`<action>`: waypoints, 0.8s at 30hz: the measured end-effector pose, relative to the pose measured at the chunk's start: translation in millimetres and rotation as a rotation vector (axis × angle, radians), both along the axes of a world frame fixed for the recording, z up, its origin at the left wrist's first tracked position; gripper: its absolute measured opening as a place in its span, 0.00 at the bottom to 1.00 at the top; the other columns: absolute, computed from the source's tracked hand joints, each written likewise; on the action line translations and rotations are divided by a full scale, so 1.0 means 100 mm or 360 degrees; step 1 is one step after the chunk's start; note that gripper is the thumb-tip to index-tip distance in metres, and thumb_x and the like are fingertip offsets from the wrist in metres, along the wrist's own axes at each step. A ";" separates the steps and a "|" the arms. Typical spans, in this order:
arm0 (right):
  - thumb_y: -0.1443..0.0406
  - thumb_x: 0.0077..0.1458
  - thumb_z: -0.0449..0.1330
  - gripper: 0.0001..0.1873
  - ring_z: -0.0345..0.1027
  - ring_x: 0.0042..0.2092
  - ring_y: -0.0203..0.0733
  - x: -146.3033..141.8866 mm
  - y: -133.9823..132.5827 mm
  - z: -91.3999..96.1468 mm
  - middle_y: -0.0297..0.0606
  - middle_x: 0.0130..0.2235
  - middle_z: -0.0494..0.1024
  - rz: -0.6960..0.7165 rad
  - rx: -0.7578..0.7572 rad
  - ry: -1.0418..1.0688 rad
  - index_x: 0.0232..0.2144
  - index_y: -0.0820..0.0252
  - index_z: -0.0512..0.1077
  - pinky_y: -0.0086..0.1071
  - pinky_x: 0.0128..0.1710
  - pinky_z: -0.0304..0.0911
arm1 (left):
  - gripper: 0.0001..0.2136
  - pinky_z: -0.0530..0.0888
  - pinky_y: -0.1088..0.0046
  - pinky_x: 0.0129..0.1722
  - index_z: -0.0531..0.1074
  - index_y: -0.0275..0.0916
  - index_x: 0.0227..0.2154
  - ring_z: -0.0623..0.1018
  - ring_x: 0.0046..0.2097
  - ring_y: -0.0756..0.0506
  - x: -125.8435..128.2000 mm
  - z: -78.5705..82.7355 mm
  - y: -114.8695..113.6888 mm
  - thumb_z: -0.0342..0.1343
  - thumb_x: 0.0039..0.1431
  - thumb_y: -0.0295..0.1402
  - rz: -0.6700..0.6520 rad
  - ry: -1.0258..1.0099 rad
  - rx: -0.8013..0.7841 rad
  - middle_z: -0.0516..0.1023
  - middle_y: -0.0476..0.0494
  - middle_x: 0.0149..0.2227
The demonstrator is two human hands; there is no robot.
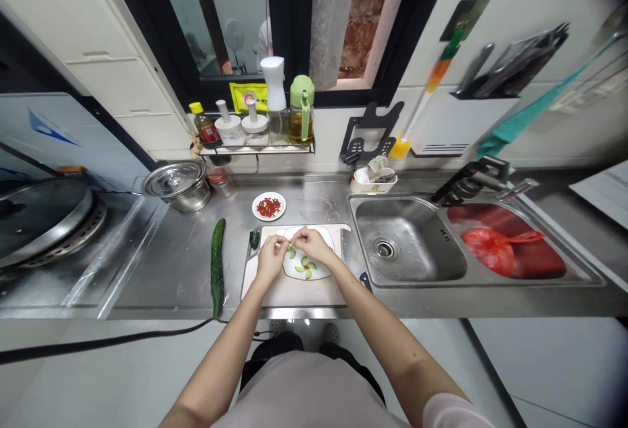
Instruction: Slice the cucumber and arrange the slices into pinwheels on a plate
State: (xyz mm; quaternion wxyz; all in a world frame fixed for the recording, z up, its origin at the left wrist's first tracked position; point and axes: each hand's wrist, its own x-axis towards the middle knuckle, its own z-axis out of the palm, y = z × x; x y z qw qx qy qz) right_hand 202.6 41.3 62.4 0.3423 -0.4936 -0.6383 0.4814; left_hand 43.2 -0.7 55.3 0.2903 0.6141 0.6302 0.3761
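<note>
Just below the frame's centre, one pinwheel of green-rimmed slices (306, 267) looks complete on the rounded white plate (322, 266), while the left hand (273, 251) and right hand (311, 245), fingers drawn together, any grip indistinct, meet over sparser green slices (292, 252), seemingly unfinished.

White plate (289, 269), one, pale and plain-surfaced with softly rounded corners; lying flat on a light-coloured board (279, 294), its upper part largely covered from view. Green slices, one group of four (308, 273), on the lower middle of the plate: thin, curved pieces with dark green skin along one edge and pale green flesh, fanned outward like petals. Red piece (306, 267), one, small, at the centre of that group. Single green slice (293, 252), of like colouring, apart from the group towards the plate's upper left; whether it rests on the plate or is held cannot be told.
</note>
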 end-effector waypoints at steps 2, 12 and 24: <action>0.67 0.46 0.59 0.04 0.67 0.29 0.33 0.01 0.01 -0.05 0.31 0.26 0.76 -0.0007 0.0026 -0.0079 0.24 0.60 0.75 0.24 0.32 0.60 | 0.08 0.67 0.76 0.34 0.73 0.40 0.32 0.69 0.28 0.52 -0.01 -0.04 0.01 0.52 0.58 0.36 0.0031 0.0007 -0.0015 0.76 0.48 0.34; 0.67 0.51 0.57 0.07 0.66 0.27 0.33 0.03 -0.04 -0.50 0.31 0.24 0.75 -0.0278 -0.0080 -0.0690 0.26 0.59 0.75 0.23 0.28 0.55 | 0.06 0.65 0.72 0.40 0.74 0.41 0.33 0.74 0.37 0.48 -0.04 -0.33 0.07 0.54 0.56 0.35 0.0338 0.0292 -0.0246 0.77 0.48 0.34; 0.66 0.55 0.54 0.10 0.66 0.31 0.34 -0.17 0.01 -0.54 0.34 0.29 0.78 -0.0227 -0.0147 -0.0929 0.29 0.59 0.76 0.24 0.28 0.50 | 0.06 0.60 0.68 0.43 0.74 0.43 0.35 0.73 0.43 0.45 0.08 -0.41 0.23 0.54 0.58 0.36 0.0218 0.0618 -0.0455 0.78 0.46 0.37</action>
